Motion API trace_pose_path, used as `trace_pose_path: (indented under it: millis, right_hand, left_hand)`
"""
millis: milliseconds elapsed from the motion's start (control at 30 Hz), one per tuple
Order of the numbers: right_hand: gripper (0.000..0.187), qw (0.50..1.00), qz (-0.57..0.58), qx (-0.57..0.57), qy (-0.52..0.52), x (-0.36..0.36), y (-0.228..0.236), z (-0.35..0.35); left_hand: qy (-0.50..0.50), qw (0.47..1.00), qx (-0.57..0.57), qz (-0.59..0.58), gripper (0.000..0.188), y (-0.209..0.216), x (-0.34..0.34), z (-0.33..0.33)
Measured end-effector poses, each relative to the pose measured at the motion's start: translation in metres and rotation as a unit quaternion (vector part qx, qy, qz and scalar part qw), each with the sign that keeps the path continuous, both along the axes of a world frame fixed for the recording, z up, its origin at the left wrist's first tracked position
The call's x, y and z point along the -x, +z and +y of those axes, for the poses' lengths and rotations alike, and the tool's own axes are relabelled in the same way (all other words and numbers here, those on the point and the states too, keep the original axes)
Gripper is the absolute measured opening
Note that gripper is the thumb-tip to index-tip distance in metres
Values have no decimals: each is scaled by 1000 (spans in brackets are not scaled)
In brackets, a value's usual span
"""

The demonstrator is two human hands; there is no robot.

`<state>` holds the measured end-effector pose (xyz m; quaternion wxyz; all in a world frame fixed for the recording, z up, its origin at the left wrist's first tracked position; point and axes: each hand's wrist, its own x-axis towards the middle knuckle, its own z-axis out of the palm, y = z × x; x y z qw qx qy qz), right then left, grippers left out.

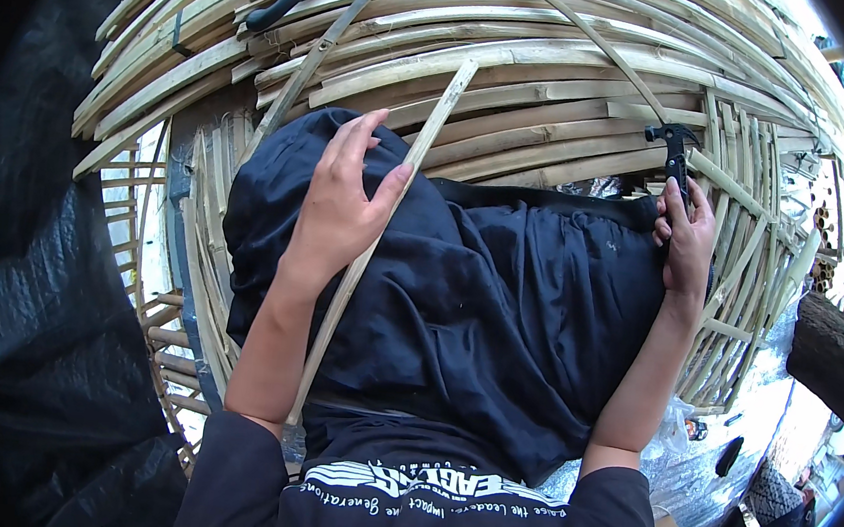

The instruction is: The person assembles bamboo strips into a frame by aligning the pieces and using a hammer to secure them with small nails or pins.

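My left hand (341, 191) is over my bent knee, its fingers stretched out and its thumb apart from them. The thumb tip rests against the edge of a pale split-bamboo strip (442, 115), which slants across my lap from beside my left forearm up toward the slats ahead. My fingers are not wrapped round the strip. Over at the right, my right hand (686, 234) is closed on the handle of a small black claw hammer (676, 157), held head up beside my leg.
Curved bamboo slats (560, 65) lie in rows ahead. A blade with a black handle (282, 5) rests on them at the upper left. A bamboo lattice (739, 251) is at my right, near a dark log (834, 355). Black sheeting (49, 281) hangs at the left.
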<state>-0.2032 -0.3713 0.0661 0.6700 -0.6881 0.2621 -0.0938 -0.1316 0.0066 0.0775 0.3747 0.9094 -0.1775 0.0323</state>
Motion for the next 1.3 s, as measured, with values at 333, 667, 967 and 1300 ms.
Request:
trace_pose_path:
  millis: [333, 667, 967, 1300]
  right_hand:
    - [44, 1000, 10, -5, -7, -3, 4, 4]
    - [37, 1000, 7, -3, -1, -4, 1, 0]
    - [33, 1000, 14, -1, 17, -4, 2, 4]
    - [43, 1000, 14, 2, 15, -3, -5, -6]
  left_hand:
    - [89, 956, -277, -21, 31, -2, -117, 137]
    - [8, 942, -319, -104, 33, -62, -81, 205]
    - [78, 931, -346, -88, 27, -104, -74, 221]
    - [99, 965, -236, -52, 26, -94, -67, 220]
